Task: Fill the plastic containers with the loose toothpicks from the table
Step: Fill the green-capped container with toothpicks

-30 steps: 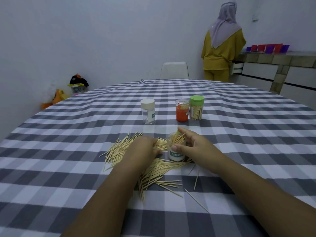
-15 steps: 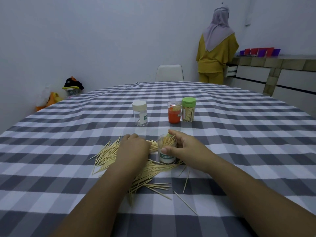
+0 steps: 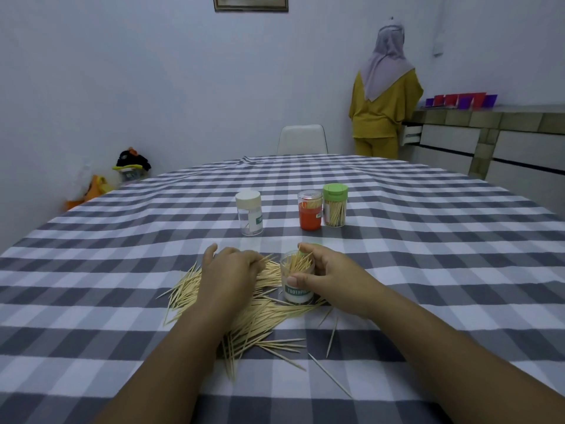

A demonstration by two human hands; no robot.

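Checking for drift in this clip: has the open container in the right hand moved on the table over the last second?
No. The open container stands at the same spot, in front of the orange container, held by the right hand.

Left hand (image 3: pixel 227 270) covers the middle of the toothpick pile (image 3: pixel 263 313); its fingertips are hidden, so any pinch cannot be told. Right hand (image 3: pixel 328 275) hides the far side of the open jar (image 3: pixel 297 278); label cut off at "TOOTHPIC". Picture frame (image 3: pixel 250 3) cropped by top edge.
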